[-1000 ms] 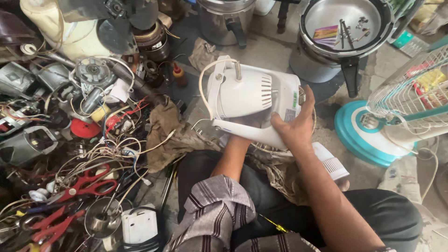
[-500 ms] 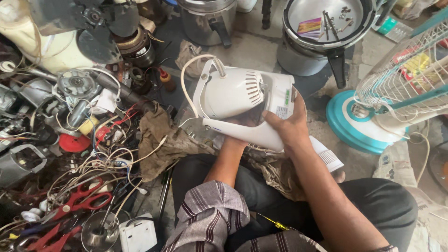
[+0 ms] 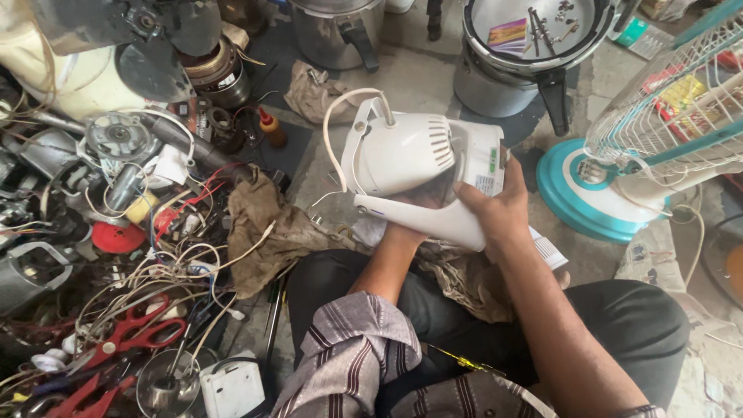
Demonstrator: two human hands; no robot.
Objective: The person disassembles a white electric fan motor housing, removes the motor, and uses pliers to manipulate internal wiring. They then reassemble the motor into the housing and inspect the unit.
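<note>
Head view: right hand (image 3: 499,213) grips white hand mixer (image 3: 418,174).

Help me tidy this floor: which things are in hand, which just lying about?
In hand: white hand mixer, gripped by right hand; left hand mostly hidden beneath it.

Lying about: red scissors, brown rag, teal fan base, pressure cooker.

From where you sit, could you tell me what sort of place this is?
Probably a small appliance repair workshop: loose motors and tangled wires crowd the floor, beside a standing fan.
</note>
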